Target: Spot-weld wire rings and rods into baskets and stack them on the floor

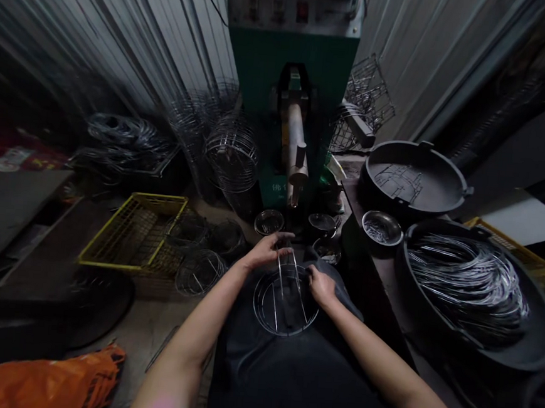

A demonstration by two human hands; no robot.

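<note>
A round wire rack point(283, 335), made of thin metal rings with straight wires across, lies over the dark cloth covering my lap. My left hand point(269, 250) closes on the upper ends of the long wires at the rack's far side. On the right rim my right hand point(321, 286) has its fingers curled round the ring wire. Just beyond my hands, the metal arm of a green machine point(296, 149) points down toward me, apart from the rack. The exact contact under my left fingers is hard to make out in the dim light.
Left of me are a yellow wire basket point(130, 267) and round wire cages point(199, 274). To the right, a large pan holds coiled wire point(474, 283), beside a small metal bowl point(382, 228) and another pan point(416, 177). An orange bag point(46, 378) lies at lower left.
</note>
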